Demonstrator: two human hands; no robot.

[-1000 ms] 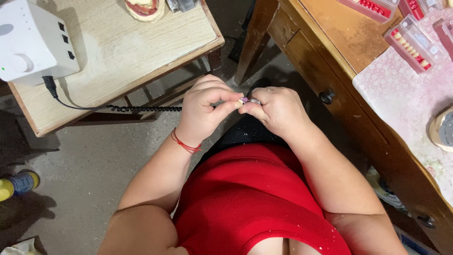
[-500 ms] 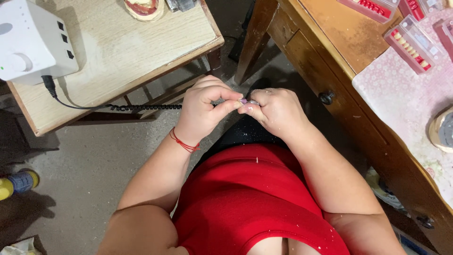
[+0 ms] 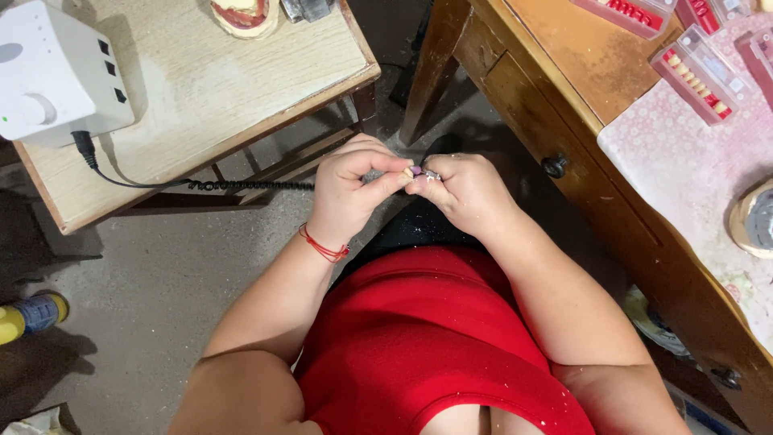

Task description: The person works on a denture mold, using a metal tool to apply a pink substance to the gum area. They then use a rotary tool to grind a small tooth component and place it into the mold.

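Observation:
My left hand (image 3: 352,193) and my right hand (image 3: 460,187) meet fingertip to fingertip above my lap, over the gap between two tables. Between the pinched fingers sits a tiny pinkish piece with a bit of metal (image 3: 424,172), too small to tell what it is. Both hands pinch it. A red string bracelet (image 3: 324,246) circles my left wrist. A black coiled cord (image 3: 241,185) runs behind my left hand.
A white control box (image 3: 52,76) stands on the pale wooden table (image 3: 225,97) at left, with a dental model (image 3: 241,14) at its far edge. At right, a brown desk (image 3: 580,72) holds trays of artificial teeth (image 3: 699,71) on a pink patterned sheet (image 3: 684,161). A bottle (image 3: 28,316) lies on the floor.
None of note: both hands stay pinched together in the same spot, with only slight finger shifts.

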